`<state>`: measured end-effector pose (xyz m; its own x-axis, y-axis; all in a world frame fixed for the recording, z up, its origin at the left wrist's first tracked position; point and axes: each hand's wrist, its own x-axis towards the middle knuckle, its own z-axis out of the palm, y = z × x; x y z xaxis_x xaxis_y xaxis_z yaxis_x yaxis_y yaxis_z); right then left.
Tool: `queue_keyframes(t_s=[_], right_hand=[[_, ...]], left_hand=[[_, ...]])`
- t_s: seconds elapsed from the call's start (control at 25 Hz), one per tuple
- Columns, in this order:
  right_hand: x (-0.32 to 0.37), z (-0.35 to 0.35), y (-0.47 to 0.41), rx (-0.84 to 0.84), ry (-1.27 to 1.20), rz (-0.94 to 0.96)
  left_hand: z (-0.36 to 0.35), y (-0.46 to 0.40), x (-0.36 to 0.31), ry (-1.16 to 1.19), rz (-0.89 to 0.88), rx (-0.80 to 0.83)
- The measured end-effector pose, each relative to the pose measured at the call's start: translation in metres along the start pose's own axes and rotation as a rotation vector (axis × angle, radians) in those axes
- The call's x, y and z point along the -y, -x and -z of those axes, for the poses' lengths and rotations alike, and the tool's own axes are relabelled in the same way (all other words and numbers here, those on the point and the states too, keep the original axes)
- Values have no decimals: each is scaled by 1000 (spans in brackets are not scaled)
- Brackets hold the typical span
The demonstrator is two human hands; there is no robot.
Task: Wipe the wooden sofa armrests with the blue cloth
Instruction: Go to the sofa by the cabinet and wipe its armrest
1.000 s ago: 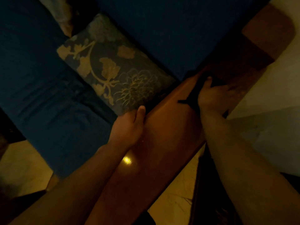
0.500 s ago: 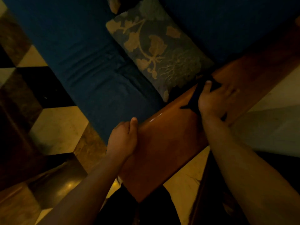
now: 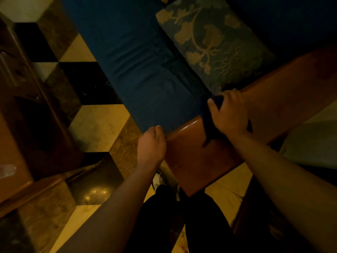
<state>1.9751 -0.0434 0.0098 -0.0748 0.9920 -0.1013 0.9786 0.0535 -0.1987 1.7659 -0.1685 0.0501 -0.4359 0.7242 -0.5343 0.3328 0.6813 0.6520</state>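
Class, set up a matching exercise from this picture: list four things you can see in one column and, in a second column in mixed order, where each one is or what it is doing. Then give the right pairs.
Column one:
1. left hand
2. right hand
3. cloth
4. patterned cushion

Column two:
A. lies on the blue sofa seat beside the armrest
B. pressed under a palm on top of the wooden armrest
C. grips the armrest's near corner at the seat side
D. presses down flat on the armrest top

Pairs: 1-C, 2-D, 3-B, 4-A
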Motion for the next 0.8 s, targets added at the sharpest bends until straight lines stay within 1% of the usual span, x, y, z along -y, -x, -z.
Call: queue_keyframes(t_s=[0.04, 0.08, 0.12, 0.16, 0.2, 0.24, 0.32, 0.36, 0.4, 0.48, 0.56, 0.6, 0.64, 0.72, 0.76, 0.8], right_hand=[[19, -1, -7, 4, 63, -118], [46, -4, -2, 24, 127, -93], [75, -10, 14, 80, 136, 34], [102, -15, 38, 149, 94, 224], [122, -18, 65, 216, 35, 417], [130, -22, 84, 265, -24, 554], [117, -22, 82, 267, -111, 696], [98, -22, 68, 235, -124, 731], [68, -21, 49, 182, -125, 717], [-6, -11, 5, 12, -132, 582], [-84, 8, -31, -64, -130, 329], [-125, 20, -47, -85, -116, 181], [-164, 31, -60, -127, -88, 57], [-200, 38, -67, -220, -60, -124], [-227, 46, -75, -294, -96, -230], [-255, 55, -85, -352, -187, -370]], left_hand=[[3, 2, 2, 15, 7, -11], [5, 2, 3, 28, 16, -25], [6, 0, 3, 36, 26, -41], [6, -4, 3, 27, 45, -69], [8, -7, 5, 9, 78, -110], [8, -10, 6, -7, 121, -157], [6, -14, 10, -36, 162, -225], [4, -14, 9, -67, 132, -220], [-6, -15, 2, -97, 80, -189], [-35, -17, -27, -157, -28, -101], [-74, -20, -63, -230, -129, -14], [-99, -22, -84, -257, -185, 3], [-123, -23, -105, -272, -228, -6], [-137, -27, -121, -304, -256, -44], [-156, -29, -137, -314, -263, -52], [-175, -30, -156, -322, -269, -56]])
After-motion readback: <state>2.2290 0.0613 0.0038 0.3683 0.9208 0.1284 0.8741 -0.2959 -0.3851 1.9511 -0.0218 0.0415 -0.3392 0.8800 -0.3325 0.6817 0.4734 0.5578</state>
